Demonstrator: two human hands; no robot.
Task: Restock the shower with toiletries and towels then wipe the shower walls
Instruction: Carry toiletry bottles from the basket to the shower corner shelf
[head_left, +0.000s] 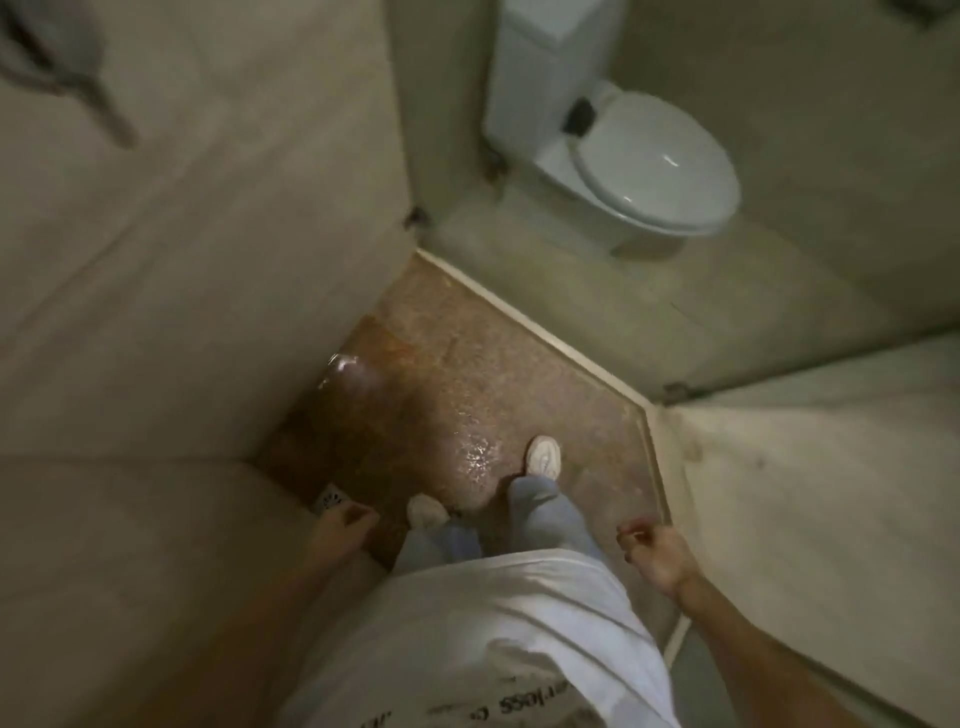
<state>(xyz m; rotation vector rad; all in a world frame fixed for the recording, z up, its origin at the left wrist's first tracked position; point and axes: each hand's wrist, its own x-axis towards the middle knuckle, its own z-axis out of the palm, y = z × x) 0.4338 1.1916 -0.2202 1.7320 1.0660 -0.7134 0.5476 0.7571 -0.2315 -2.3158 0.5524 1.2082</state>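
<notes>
I look straight down inside the shower stall. The brown speckled shower floor (441, 374) is wet and glossy, and my two feet in light shoes stand on it. My left hand (345, 525) hangs low at the left near the floor drain (332, 498), fingers loosely curled, holding nothing. My right hand (652, 553) hangs at the right near the stall's raised edge, fingers also loosely curled and empty. The beige shower wall (182, 286) fills the left side. No toiletries or towels are in view.
A glass panel (597, 291) with metal hinges closes the stall's far side; a white toilet (649, 161) stands beyond it. A pale curb (524, 317) borders the floor. A dark hose or fitting (72, 83) hangs on the upper left wall. The picture is blurred.
</notes>
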